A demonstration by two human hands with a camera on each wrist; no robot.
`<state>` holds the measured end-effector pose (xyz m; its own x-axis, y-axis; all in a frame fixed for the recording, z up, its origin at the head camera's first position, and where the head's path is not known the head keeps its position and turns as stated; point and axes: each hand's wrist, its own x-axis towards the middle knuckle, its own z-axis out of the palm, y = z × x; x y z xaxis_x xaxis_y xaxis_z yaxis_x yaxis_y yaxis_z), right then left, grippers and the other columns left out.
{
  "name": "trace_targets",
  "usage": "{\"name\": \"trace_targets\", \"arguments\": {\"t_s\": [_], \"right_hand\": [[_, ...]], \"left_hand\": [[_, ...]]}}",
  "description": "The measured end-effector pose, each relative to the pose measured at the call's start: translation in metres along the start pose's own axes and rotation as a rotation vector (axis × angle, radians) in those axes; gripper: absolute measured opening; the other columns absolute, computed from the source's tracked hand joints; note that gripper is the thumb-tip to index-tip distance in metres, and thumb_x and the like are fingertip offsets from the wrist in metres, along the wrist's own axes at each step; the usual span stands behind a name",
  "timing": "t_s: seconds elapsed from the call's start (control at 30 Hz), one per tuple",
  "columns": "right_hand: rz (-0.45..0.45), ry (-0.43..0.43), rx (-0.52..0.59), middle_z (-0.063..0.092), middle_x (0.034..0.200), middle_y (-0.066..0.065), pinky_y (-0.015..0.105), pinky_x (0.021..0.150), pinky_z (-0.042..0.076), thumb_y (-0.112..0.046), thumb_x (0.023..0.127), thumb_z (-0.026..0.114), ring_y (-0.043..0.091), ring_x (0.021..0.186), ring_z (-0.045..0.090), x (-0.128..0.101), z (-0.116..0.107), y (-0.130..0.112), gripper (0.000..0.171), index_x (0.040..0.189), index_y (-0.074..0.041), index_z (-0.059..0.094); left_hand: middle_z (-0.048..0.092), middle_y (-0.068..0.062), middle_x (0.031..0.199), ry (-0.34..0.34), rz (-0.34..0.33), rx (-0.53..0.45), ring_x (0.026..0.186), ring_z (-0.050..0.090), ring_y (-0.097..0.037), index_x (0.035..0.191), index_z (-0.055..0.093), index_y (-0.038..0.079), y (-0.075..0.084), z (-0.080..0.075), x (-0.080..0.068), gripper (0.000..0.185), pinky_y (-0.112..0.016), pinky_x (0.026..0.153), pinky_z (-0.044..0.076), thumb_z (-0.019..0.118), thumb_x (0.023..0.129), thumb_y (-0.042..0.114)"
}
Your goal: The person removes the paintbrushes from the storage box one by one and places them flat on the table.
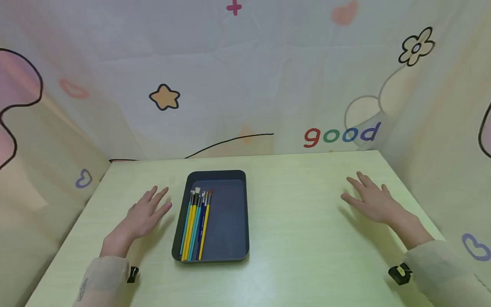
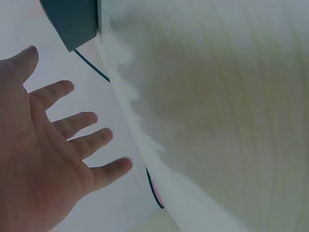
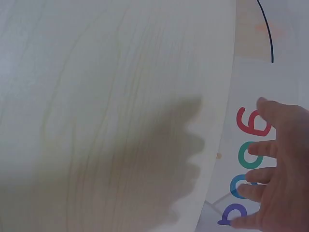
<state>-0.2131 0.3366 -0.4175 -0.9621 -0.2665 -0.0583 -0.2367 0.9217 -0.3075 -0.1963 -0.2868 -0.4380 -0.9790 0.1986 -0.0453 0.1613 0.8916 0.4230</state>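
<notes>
From the head view, a dark tray (image 1: 226, 213) sits at the middle of the pale worktop (image 1: 307, 238), with a bundle of paintbrushes (image 1: 196, 226) lying along its 9 o'clock wall, bristles pointing to 12. The left hand (image 1: 147, 215) is spread with fingers straight just beside the tray at its 9 o'clock side, its grip holding nothing. The right hand (image 1: 370, 198) is likewise spread and empty, well apart from the tray at 3 o'clock. The left wrist view catches only a corner of the tray (image 2: 72, 21) beyond the splayed fingers (image 2: 82, 121); the right wrist view shows no tray, just the hand (image 3: 282, 174) over its shadow and the coloured letters "good" (image 3: 248, 159) on the backdrop.
</notes>
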Motion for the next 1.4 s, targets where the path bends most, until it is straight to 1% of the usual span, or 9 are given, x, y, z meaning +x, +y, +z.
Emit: {"name": "trace_targets", "arguments": {"t_s": [0.17,0.27,0.33,0.43,0.6,0.8,0.97,1.17,1.4], "right_hand": [[-0.074,0.033,0.013,0.04,0.147,0.041,0.069,0.109,0.032,-0.035,0.106,0.056,0.058,0.133,0.04,0.003,0.001,-0.004,0.06,0.141,0.013,0.049],[-0.096,0.06,0.034,0.054,0.137,0.035,0.065,0.106,0.039,-0.031,0.106,0.058,0.053,0.127,0.049,0.004,0.002,-0.008,0.052,0.135,0.011,0.056],[-0.103,0.073,0.058,0.059,0.133,0.031,0.063,0.102,0.044,-0.029,0.105,0.06,0.049,0.121,0.057,0.004,0.002,-0.011,0.047,0.133,0.01,0.059],[-0.118,0.087,0.084,0.064,0.127,0.027,0.06,0.095,0.05,-0.025,0.104,0.062,0.043,0.11,0.064,0.004,0.001,-0.015,0.042,0.13,0.008,0.062],[-0.151,0.097,0.112,0.068,0.122,0.023,0.057,0.091,0.053,-0.018,0.102,0.063,0.038,0.103,0.067,0.007,0.0,-0.022,0.035,0.126,0.007,0.065],[-0.165,0.071,0.172,0.069,0.119,0.018,0.052,0.088,0.055,-0.017,0.102,0.063,0.031,0.099,0.068,0.011,0.006,-0.029,0.032,0.125,0.005,0.066],[-0.168,0.056,0.207,0.07,0.117,0.014,0.05,0.087,0.056,-0.017,0.103,0.063,0.027,0.099,0.067,0.014,0.012,-0.034,0.029,0.123,0.004,0.067],[-0.204,0.059,0.225,0.07,0.117,0.013,0.051,0.088,0.056,-0.015,0.103,0.062,0.027,0.099,0.067,0.017,0.015,-0.04,0.028,0.122,0.004,0.068],[-0.193,0.042,0.254,0.07,0.116,0.011,0.051,0.088,0.056,-0.015,0.103,0.063,0.026,0.099,0.067,0.018,0.019,-0.043,0.028,0.123,0.003,0.068]], "left_hand": [[0.041,-0.031,0.151,0.023,0.029,-0.146,0.135,0.042,-0.051,0.152,0.044,-0.003,0.003,0.001,-0.001,0.066,-0.069,0.109,0.034,0.044,0.109,0.048],[0.054,-0.025,0.14,0.003,0.012,-0.267,0.118,0.058,-0.041,0.149,0.048,-0.001,0.006,0.0,-0.001,0.062,-0.056,0.098,0.05,0.049,0.108,0.046],[0.057,-0.022,0.135,-0.031,-0.014,-0.362,0.108,0.063,-0.035,0.149,0.048,0.0,0.008,0.0,-0.001,0.061,-0.046,0.09,0.056,0.052,0.107,0.044],[0.054,-0.024,0.134,-0.09,-0.054,-0.507,0.103,0.065,-0.032,0.152,0.042,0.0,0.01,0.0,0.0,0.061,-0.037,0.08,0.06,0.056,0.107,0.038],[0.05,-0.028,0.135,-0.128,-0.09,-0.669,0.111,0.063,-0.037,0.155,0.033,-0.002,0.014,0.002,0.001,0.061,-0.04,0.081,0.062,0.057,0.107,0.027],[0.049,-0.028,0.134,-0.158,-0.103,-0.752,0.11,0.063,-0.035,0.154,0.035,-0.003,0.014,0.006,-0.001,0.059,-0.042,0.082,0.061,0.059,0.106,0.023],[0.05,-0.027,0.133,-0.195,-0.088,-0.81,0.106,0.064,-0.032,0.153,0.035,-0.003,0.014,0.009,0.0,0.058,-0.043,0.084,0.061,0.059,0.106,0.02],[0.05,-0.026,0.132,-0.225,-0.083,-0.82,0.106,0.063,-0.032,0.154,0.036,-0.002,0.015,0.012,0.001,0.056,-0.043,0.085,0.061,0.058,0.106,0.017],[0.051,-0.027,0.133,-0.221,-0.102,-0.83,0.107,0.062,-0.032,0.155,0.035,0.0,0.015,0.016,0.001,0.058,-0.043,0.085,0.061,0.06,0.104,0.015]]}}
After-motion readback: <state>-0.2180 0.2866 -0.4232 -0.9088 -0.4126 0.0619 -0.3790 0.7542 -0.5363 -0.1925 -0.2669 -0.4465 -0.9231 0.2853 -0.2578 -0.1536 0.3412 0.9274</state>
